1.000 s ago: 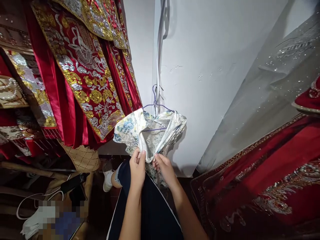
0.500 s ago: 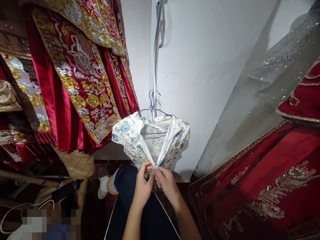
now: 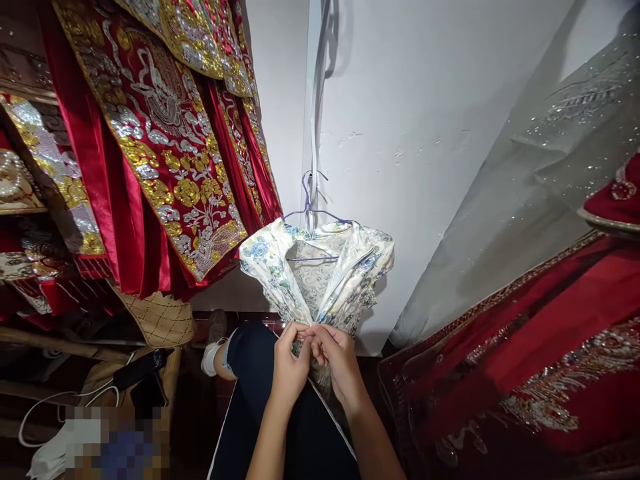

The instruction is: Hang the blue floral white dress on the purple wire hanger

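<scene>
Flowery cloth with blue blooms makes up the little dress [image 3: 320,277]; it hangs on a thin purple hanger [image 3: 313,213] against the white wall [image 3: 425,133], right in front of the person; the back of the dress gapes open in a V; both hands meet at the bottom of that V. The left hand [image 3: 290,363] pinches the cloth edge on its side, fingers closed on it; the right hand [image 3: 337,360] pinches the spot where the two edges join, fingers closed too; the tiny part between the fingertips is too small to make out. I think the two edges are being brought together; to do it well, one hand should hold the cloth tight and flat below; the other should go straight up, slowly, so nothing snags. Red robes [image 3: 165,153] with gold and silver stitching hang just beside the dress on the left; keep them out of the way.
</scene>
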{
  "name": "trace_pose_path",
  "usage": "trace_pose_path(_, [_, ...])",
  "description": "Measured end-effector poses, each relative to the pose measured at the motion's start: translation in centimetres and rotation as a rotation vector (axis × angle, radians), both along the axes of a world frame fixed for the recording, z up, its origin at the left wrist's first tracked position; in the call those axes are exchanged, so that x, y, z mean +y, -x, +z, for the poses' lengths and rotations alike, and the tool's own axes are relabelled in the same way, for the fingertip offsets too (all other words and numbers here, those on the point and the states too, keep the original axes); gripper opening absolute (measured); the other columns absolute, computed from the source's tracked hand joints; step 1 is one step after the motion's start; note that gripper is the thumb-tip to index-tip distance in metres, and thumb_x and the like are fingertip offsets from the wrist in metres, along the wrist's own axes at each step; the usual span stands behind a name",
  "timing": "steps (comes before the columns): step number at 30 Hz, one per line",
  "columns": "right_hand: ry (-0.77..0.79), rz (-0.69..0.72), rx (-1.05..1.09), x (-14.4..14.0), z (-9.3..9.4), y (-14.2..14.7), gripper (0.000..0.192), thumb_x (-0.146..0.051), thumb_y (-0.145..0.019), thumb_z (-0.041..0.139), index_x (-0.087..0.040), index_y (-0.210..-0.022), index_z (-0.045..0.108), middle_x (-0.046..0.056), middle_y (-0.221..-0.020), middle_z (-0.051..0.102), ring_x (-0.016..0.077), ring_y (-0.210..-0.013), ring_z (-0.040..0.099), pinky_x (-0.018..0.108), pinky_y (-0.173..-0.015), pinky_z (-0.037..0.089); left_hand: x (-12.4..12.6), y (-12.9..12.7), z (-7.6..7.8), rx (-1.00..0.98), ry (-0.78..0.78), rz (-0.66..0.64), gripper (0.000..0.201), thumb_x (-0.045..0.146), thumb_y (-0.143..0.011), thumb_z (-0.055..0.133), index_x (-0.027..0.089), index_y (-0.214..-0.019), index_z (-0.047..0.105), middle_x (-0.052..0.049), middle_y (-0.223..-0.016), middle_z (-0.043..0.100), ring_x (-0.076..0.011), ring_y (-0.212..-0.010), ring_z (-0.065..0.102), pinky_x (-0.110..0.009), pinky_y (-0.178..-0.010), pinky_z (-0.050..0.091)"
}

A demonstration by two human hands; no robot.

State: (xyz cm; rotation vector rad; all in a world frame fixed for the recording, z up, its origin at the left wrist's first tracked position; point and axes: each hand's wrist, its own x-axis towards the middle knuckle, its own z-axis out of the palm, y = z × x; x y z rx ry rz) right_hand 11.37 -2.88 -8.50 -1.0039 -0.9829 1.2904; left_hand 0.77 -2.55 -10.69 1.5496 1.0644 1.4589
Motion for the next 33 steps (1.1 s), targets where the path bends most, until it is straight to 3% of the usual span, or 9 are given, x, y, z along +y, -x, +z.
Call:
trace_pose_path(5, [0.045, -0.014, 0.065, 0.8, 1.7, -0.6, 0.033, -0.046, -0.083, 0.063, -0.016, -0.069, 0.061, -0.005, -0.048, 0.046, 0.0068, -0.04, 0.034, 0.022, -0.041, 0.023, -0.1, -0.1, -0.5, 0.034, -0.005, -0.019, 0.014, 0.03, -0.092, 0.057, 0.019, -0.088, 0.064, -0.005, -0.086, 0.063, -0.0203, -0.083, 0.06, -0.028, -0.075, 0.045])
trace_pose_path(10, [-0.078, -0.007, -0.043, 6.4, 8.4, -1.8, 0.031, -0.043, -0.079, 0.066, -0.013, -0.077, 0.069, -0.002, -0.051, 0.052, 0.0068, -0.04, 0.037, 0.021, -0.037, 0.023, 0.3, 0.2, -1.4, 0.118, -0.042, -0.016, 0.013, 0.029, -0.093, 0.055, 0.019, -0.086, 0.06, -0.004, -0.082, 0.057, -0.0192, -0.078, 0.055, -0.028, -0.072, 0.043])
trace_pose_path(13, [-0.12, 0.033, -0.009, 9.4, 12.5, -2.1, 0.027, -0.038, -0.077, 0.068, -0.011, -0.075, 0.07, -0.003, -0.052, 0.051, 0.0044, -0.041, 0.037, 0.018, -0.036, 0.023, 0.9, 0.8, -0.9, 0.203, -0.075, -0.05, 0.013, 0.027, -0.094, 0.05, 0.02, -0.083, 0.055, -0.003, -0.081, 0.054, -0.0183, -0.074, 0.052, -0.027, -0.069, 0.04])
trace_pose_path(15, [-0.144, 0.068, -0.013, 10.1, 14.1, -1.9, 0.027, -0.037, -0.078, 0.067, -0.01, -0.075, 0.07, -0.003, -0.051, 0.05, 0.0035, -0.04, 0.037, 0.017, -0.036, 0.023, 1.2, 1.4, -0.3, 0.289, -0.106, -0.068, 0.014, 0.023, -0.094, 0.048, 0.021, -0.08, 0.051, -0.003, -0.08, 0.052, -0.018, -0.072, 0.049, -0.027, -0.068, 0.038])
trace_pose_path(20, [-0.209, 0.033, 0.016, 9.8, 15.1, -1.5, 0.024, -0.034, -0.076, 0.067, -0.011, -0.077, 0.07, -0.004, -0.05, 0.05, 0.0043, -0.04, 0.038, 0.017, -0.035, 0.024, 1.0, 2.2, 0.5, 0.502, -0.124, -0.107, 0.014, 0.015, -0.089, 0.045, 0.022, -0.078, 0.047, -0.003, -0.079, 0.051, -0.0174, -0.068, 0.046, -0.026, -0.064, 0.035])
trace_pose_path(24, [-0.251, 0.008, 0.01, 9.7, 14.7, -1.6, 0.023, -0.035, -0.078, 0.064, -0.012, -0.077, 0.068, -0.003, -0.05, 0.05, 0.0056, -0.041, 0.04, 0.018, -0.037, 0.025, 0.7, 1.7, 0.7, 0.508, -0.108, -0.171, 0.015, 0.011, -0.087, 0.044, 0.022, -0.083, 0.053, -0.004, -0.083, 0.055, -0.0182, -0.072, 0.051, -0.026, -0.066, 0.038])
trace_pose_path(26, [-0.294, 0.014, -0.029, 9.5, 14.4, -1.6, 0.022, -0.035, -0.079, 0.062, -0.014, -0.075, 0.066, -0.003, -0.051, 0.053, 0.0061, -0.041, 0.041, 0.018, -0.038, 0.028, 1.1, 1.5, 1.7, 0.46, -0.131, -0.225, 0.019, 0.011, -0.088, 0.043, 0.022, -0.088, 0.058, -0.005, -0.088, 0.059, -0.0194, -0.078, 0.055, -0.028, -0.07, 0.042])
trace_pose_path(28, [-0.32, 0.016, -0.059, 9.1, 14.2, -1.6, 0.02, -0.034, -0.08, 0.06, -0.016, -0.073, 0.063, -0.003, -0.05, 0.054, 0.0066, -0.041, 0.042, 0.018, -0.04, 0.03, 1.8, 1.5, 3.8, 0.372, -0.172, -0.229, 0.022, 0.015, -0.093, 0.043, 0.023, -0.098, 0.062, -0.007, -0.095, 0.063, -0.0211, -0.086, 0.058, -0.03, -0.077, 0.045])
trace_pose_path(33, [-0.397, 0.017, -0.177, 7.7, 14.7, -1.8, 0.02, -0.03, -0.082, 0.054, -0.018, -0.067, 0.057, -0.003, -0.047, 0.053, 0.0077, -0.042, 0.044, 0.018, -0.041, 0.03, 5.0, 2.2, 12.2, 0.17, -0.373, -0.027, 0.041, 0.028, -0.098, 0.048, 0.024, -0.139, 0.048, -0.006, -0.101, 0.065, -0.0204, -0.092, 0.061, -0.033, -0.087, 0.045])
